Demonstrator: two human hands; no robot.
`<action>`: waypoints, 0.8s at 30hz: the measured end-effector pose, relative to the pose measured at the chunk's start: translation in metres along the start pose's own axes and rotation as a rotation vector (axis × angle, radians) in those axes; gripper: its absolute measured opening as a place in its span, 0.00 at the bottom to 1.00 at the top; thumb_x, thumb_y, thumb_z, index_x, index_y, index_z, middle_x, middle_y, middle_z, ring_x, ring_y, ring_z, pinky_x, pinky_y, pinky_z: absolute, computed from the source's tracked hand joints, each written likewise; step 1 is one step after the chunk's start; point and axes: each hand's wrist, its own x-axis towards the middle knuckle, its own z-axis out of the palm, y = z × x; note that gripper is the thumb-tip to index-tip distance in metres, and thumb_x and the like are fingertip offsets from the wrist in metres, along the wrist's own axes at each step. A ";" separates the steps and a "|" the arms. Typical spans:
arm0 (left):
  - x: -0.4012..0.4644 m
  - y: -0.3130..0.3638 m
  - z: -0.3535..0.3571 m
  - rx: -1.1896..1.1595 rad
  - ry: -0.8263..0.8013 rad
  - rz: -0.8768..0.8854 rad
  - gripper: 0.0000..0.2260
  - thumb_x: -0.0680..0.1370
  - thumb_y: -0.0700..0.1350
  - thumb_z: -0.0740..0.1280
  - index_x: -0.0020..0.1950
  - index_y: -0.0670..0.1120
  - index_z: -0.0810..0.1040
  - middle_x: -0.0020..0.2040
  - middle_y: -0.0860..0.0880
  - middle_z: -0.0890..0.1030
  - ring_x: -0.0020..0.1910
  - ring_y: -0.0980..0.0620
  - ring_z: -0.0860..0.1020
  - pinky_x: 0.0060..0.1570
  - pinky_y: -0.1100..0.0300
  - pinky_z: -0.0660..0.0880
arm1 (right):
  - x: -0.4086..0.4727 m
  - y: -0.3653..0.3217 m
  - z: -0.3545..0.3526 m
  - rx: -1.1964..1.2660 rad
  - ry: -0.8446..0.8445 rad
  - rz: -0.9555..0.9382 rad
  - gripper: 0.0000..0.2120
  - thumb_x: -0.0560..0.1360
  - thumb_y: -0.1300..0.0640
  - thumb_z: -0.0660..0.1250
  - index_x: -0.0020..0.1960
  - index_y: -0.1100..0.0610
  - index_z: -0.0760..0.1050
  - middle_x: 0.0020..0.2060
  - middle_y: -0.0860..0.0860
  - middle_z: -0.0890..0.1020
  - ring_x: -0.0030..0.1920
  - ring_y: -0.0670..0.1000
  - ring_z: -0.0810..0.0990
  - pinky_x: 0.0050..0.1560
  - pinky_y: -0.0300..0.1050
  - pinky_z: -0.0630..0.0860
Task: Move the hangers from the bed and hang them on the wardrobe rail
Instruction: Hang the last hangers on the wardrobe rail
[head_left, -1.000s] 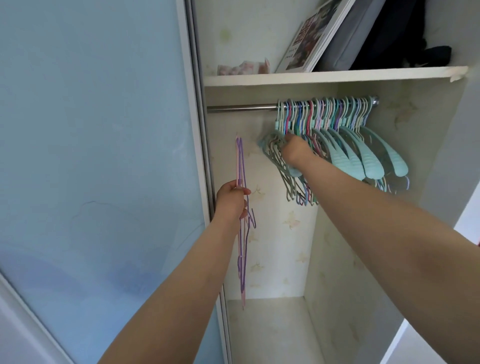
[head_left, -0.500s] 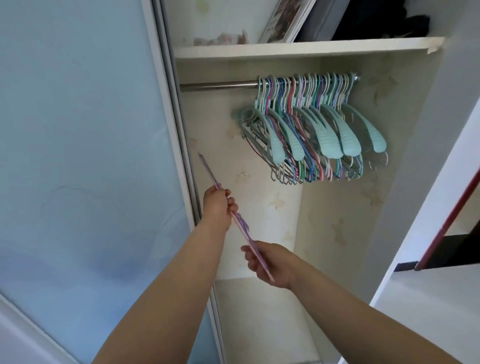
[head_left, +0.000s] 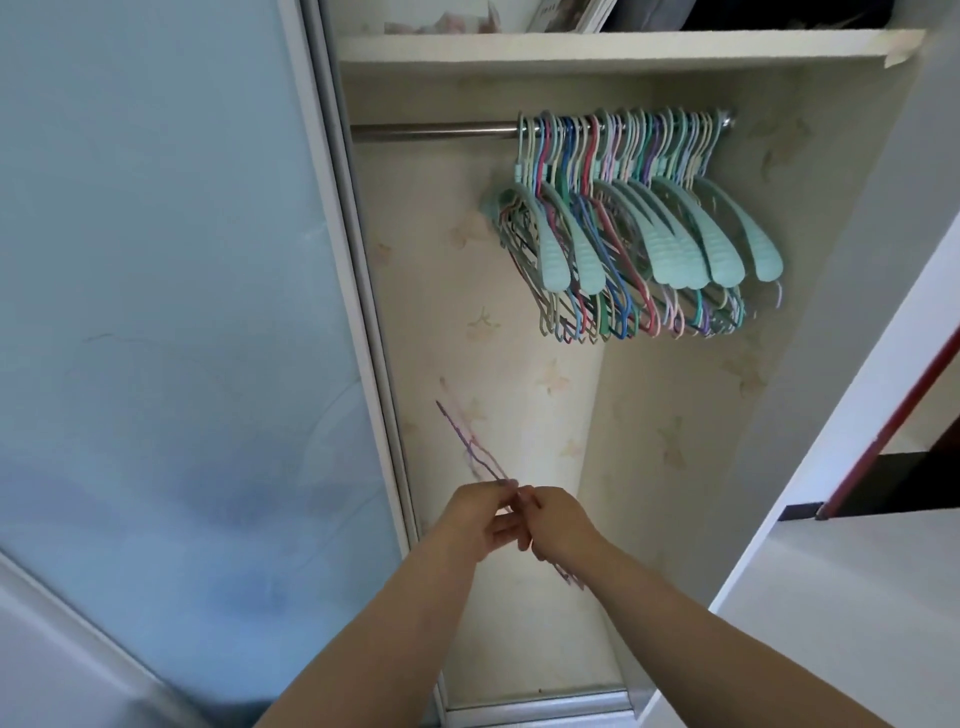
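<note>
Both hands are meeting low in front of the open wardrobe, fingertips nearly touching. The left hand (head_left: 480, 519) is pinching a few thin purple and pink hangers (head_left: 470, 447), which are slanting up and away to its left; the right hand (head_left: 558, 525) is curling its fingers round the same bundle just beside it, and a short stretch of hanger is poking out below that hand. The motion blur is making it hard to count them, but there are probably two or three.

Well above both hands, the wardrobe rail (head_left: 436, 130) is already carrying a dense row of hung hangers (head_left: 634, 228) crowded toward its far right end, leaving bare rail above the left hand. Judging from this, most of the job is looking done; this held bundle is waiting to be separated and hooked on. The bed is not showing, so whether more are lying there I cannot tell.
</note>
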 end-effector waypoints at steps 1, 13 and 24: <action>-0.002 0.001 -0.001 0.012 0.003 0.010 0.04 0.79 0.36 0.62 0.48 0.38 0.76 0.37 0.44 0.82 0.32 0.42 0.77 0.28 0.56 0.76 | 0.001 0.001 0.002 0.020 0.019 0.025 0.17 0.82 0.54 0.50 0.40 0.55 0.73 0.28 0.50 0.79 0.22 0.46 0.74 0.28 0.37 0.72; -0.001 0.038 -0.034 0.010 0.360 0.100 0.14 0.81 0.38 0.50 0.38 0.46 0.68 0.30 0.49 0.66 0.22 0.54 0.59 0.19 0.72 0.53 | 0.027 -0.018 -0.036 -0.333 0.219 -0.165 0.18 0.79 0.58 0.54 0.69 0.54 0.66 0.35 0.50 0.77 0.34 0.52 0.74 0.35 0.44 0.68; -0.015 0.094 -0.020 -0.182 0.237 0.160 0.18 0.82 0.36 0.48 0.70 0.45 0.66 0.43 0.48 0.78 0.15 0.59 0.59 0.17 0.72 0.54 | 0.059 -0.163 -0.106 -0.045 0.580 -0.489 0.21 0.81 0.63 0.52 0.73 0.56 0.62 0.42 0.59 0.78 0.42 0.58 0.77 0.42 0.48 0.74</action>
